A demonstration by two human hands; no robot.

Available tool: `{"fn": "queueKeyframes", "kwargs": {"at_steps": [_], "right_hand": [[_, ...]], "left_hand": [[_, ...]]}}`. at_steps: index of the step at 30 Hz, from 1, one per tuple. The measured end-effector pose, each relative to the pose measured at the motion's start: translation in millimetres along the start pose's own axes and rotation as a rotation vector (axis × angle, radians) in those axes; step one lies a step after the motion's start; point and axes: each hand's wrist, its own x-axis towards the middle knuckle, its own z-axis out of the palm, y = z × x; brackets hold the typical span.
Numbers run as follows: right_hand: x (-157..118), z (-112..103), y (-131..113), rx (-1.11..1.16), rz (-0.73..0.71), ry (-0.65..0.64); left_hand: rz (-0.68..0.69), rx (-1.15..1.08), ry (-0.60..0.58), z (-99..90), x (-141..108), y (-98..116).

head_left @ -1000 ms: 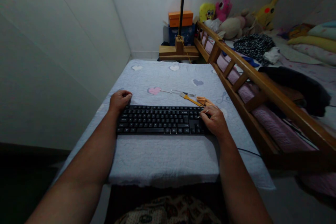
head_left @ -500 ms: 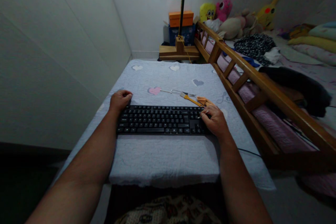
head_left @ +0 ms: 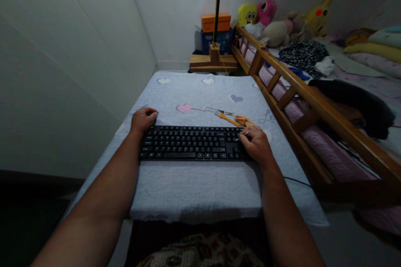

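A black keyboard [head_left: 184,144] lies flat across the cloth-covered table. My left hand [head_left: 143,120] is closed at its upper left corner, fingers curled and partly hidden. Over the number keys at the right end, my right hand [head_left: 255,142] pinches a thin white cotton swab [head_left: 247,133]. One swab end points down at the keys near the fingers. Just beyond the keyboard lie a brush [head_left: 228,119] with a yellow handle, an orange cloth [head_left: 242,119] close to my right fingers, and a thin metal wire tool [head_left: 211,109].
The table has a pale blue quilted cover [head_left: 194,187] with hearts. A wooden bed rail [head_left: 282,71] runs along the right side, with plush toys and clothes behind it. A wooden stand [head_left: 213,62] with a dark pole and stacked boxes [head_left: 216,23] are at the back. A black cable [head_left: 297,181] trails right.
My right hand and the swab have shifted very slightly over the number keys. My left hand and the keyboard stay in place.
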Motion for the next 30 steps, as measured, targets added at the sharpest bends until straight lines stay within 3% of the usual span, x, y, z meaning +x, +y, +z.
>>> {"fn": "queueKeyframes", "kwargs": {"at_steps": [17, 30], "right_hand": [[-0.3, -1.0, 0.1, 0.0, 0.01, -0.021], [-0.1, -2.9, -1.4, 0.011, 0.005, -0.032]], "left_hand": [[0.029, 0.026, -0.015, 1.1, 3.5, -7.3], [-0.003, 0.002, -0.004, -1.0, -1.7, 1.9]]}}
